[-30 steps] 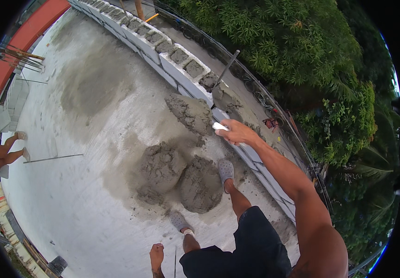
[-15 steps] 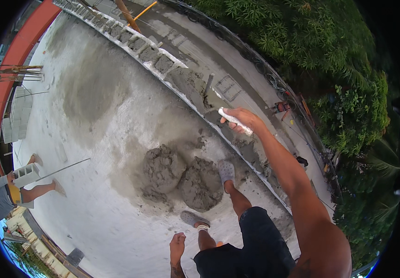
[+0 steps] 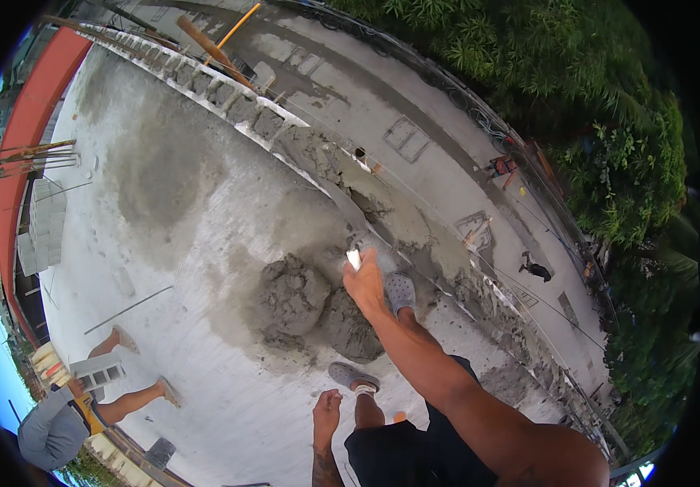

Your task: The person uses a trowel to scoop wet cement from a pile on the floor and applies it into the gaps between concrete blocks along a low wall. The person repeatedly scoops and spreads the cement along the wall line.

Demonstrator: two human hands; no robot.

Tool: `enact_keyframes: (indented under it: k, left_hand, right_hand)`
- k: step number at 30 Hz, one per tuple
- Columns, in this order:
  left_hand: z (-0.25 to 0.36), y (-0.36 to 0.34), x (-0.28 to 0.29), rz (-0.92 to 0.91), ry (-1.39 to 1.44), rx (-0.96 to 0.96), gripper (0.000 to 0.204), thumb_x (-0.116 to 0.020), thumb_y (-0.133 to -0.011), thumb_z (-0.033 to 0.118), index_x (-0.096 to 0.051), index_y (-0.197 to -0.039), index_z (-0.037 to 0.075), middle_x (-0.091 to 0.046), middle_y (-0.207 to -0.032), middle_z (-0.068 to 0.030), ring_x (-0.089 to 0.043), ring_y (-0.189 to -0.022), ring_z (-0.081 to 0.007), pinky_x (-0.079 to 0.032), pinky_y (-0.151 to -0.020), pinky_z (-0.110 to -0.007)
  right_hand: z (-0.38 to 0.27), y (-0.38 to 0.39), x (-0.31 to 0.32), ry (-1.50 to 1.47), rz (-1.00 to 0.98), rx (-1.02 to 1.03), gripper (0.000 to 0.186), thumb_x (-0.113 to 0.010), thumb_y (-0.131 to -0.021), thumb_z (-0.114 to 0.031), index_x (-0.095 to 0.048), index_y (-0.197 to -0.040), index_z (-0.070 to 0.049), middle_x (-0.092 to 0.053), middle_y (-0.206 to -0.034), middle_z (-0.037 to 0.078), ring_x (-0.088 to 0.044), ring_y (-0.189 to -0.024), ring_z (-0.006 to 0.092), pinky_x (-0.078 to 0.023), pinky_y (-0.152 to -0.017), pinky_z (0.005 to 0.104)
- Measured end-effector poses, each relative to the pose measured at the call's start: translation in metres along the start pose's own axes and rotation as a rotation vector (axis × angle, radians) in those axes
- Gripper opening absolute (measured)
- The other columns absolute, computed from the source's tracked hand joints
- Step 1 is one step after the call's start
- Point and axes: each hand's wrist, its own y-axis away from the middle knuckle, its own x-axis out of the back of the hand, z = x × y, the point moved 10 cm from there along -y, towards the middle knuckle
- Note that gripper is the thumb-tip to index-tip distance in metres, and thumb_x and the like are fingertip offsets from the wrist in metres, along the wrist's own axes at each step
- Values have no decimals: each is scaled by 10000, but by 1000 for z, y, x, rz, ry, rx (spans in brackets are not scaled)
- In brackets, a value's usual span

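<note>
Right hand: the bare hand [image 3: 364,280] is wrapped firmly around a white handle [image 3: 355,260], whose pale end pokes out of the grip; what the handle joins is hard to tell.
Left hand: this one [image 3: 327,415] hangs low beside the dark shorts [image 3: 390,456], fingers loosely curled; whether they close on anything cannot be told.
Clogs: both feet wear grey perforated footwear, the left clog [image 3: 354,377] just below the mortar and the right clog [image 3: 400,290] beside the right forearm.
Mortar: two rough wet heaps lie side by side on the pale concrete floor [image 3: 228,414]; the left heap [image 3: 291,294] shows whole, while the right heap [image 3: 348,326] is partly covered by the forearm. The handle is above the right heap in the view.
Block wall: a row of hollow blocks [image 3: 240,107] runs diagonally past the heaps, grey mortar filling many cores and spreading over the nearer stretch.
Co-worker: at lower left, a person in a grey top [image 3: 56,430] carries a hollow block [image 3: 100,373].
Bar: a thin straight rod [image 3: 128,310] lies on the floor near the co-worker's feet.
Far left: stacked blocks [image 3: 41,223] stand near a long red beam [image 3: 35,122].
Beyond the wall: a grey paved strip [image 3: 447,174] stretches below, with dense green trees [image 3: 544,105] along its far side.
</note>
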Motion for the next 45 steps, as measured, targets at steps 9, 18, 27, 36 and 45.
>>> enact_keyframes:
  k: [9, 18, 27, 36, 45]
  left_hand:
    - [9, 65, 131, 281, 77, 3, 191, -579, -954, 89, -670, -1037, -58, -721, -909, -131, -694, -853, -199, -542, -782, -321]
    - [-69, 161, 168, 147, -368, 195, 390, -581, -957, 307, -714, -816, -31, -709, -730, -158, -659, -666, -276, -493, -650, -399]
    - [-65, 136, 200, -219, -245, 235, 251, -637, -943, 265, -683, -864, 32, -560, -635, -56, -538, -519, -168, -388, -445, -337]
    - [217, -234, 442, -188, -298, 325, 387, -598, -985, 389, -696, -884, 29, -437, -573, 6, -366, -450, -125, -309, -414, -303]
    - [682, -340, 430, -331, -668, -684, 295, -586, -1000, 305, -732, -970, 51, -511, -617, 12, -463, -504, -89, -388, -430, -279]
  right_hand:
    - [7, 102, 93, 99, -151, -47, 431, -704, -878, -293, -473, -1166, -69, -685, -950, 305, -654, -931, 509, -503, -817, 547]
    - [57, 104, 268, 616, -303, 80, 496, -686, -833, -417, -653, -1070, 18, -677, -1018, 322, -647, -1011, 481, -516, -890, 505]
    - [39, 96, 314, 648, -302, -58, 454, -710, -817, -391, -683, -1011, 19, -704, -937, 276, -689, -931, 440, -541, -850, 472]
    - [77, 276, 225, -368, 526, -723, 251, -693, -869, -169, -568, -716, -13, -547, -529, 84, -531, -383, 198, -415, -340, 363]
    - [25, 507, -25, -294, 529, -1186, 351, -728, -842, -249, -631, -634, 17, -632, -576, 134, -621, -471, 230, -494, -474, 397]
